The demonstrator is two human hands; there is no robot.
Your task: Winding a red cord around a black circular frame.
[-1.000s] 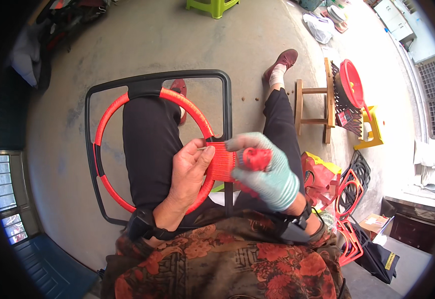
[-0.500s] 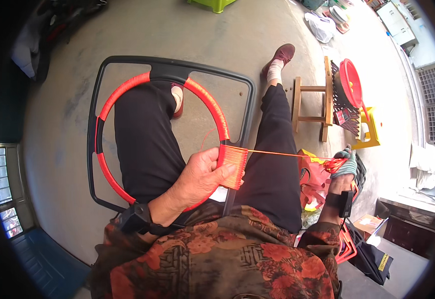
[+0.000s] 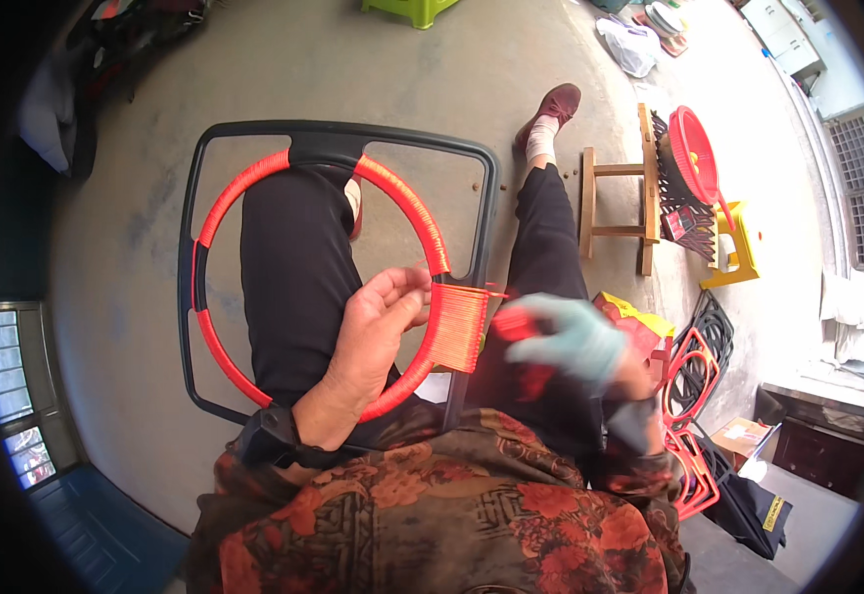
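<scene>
A black frame (image 3: 488, 198) with rounded corners lies across my lap, with a ring inside it wrapped in red-orange cord (image 3: 407, 198). On the ring's right side, a wide band of cord windings (image 3: 459, 329) joins ring and frame. My left hand (image 3: 368, 332) is inside the ring beside this band, thumb and fingers pinched together; anything between them is too small to make out. My right hand (image 3: 580, 342), in a pale blue-green glove and smeared by motion, is just right of the band, closed on a bundle of red cord (image 3: 516, 324).
To the right stand a wooden stool (image 3: 615, 201), a red plastic basket (image 3: 691, 153) and a yellow stool (image 3: 737, 247). Red frames (image 3: 684, 465) and black coils (image 3: 709, 342) lie by my right arm. A green stool (image 3: 412, 10) is at the far edge.
My right hand has come left from far out to beside the windings, and the taut cord no longer stretches out. My left hand has let go of the band and moved slightly left.
</scene>
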